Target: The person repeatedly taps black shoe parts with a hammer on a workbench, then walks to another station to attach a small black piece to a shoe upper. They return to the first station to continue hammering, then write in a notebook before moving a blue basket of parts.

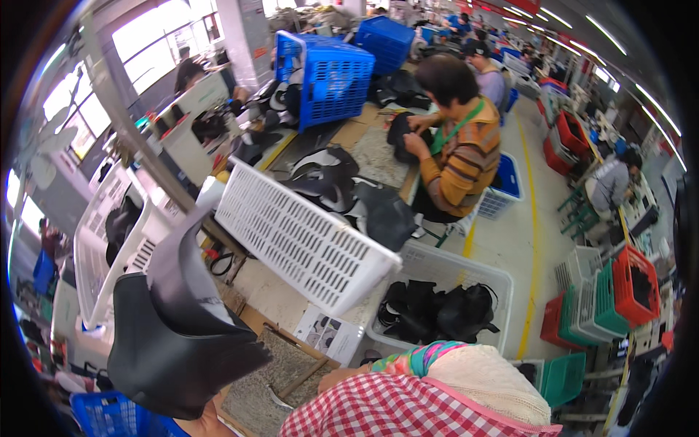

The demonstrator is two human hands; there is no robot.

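A large curved black leather piece (182, 364), which looks like part of a boot upper, rises at the lower left, close to me. Its upper flap (175, 273) bends over and shows a pale inner side. My left hand (207, 424) grips this piece at its lower edge, with most of the fingers hidden behind the leather. Beside the worn, rough work board (280, 364), my right hand (333, 379) shows only in part past my colourful sleeve; its fingers are out of sight. A thin wooden stick (304, 380) lies across the board.
A tilted white crate (306, 237) stands just beyond the board, beside a printed sheet (328, 335). To the right, a white bin (444, 255) holds black pieces (444, 313). A co-worker (459, 146) sits ahead, handling black material. Blue crates (338, 84) stand farther back.
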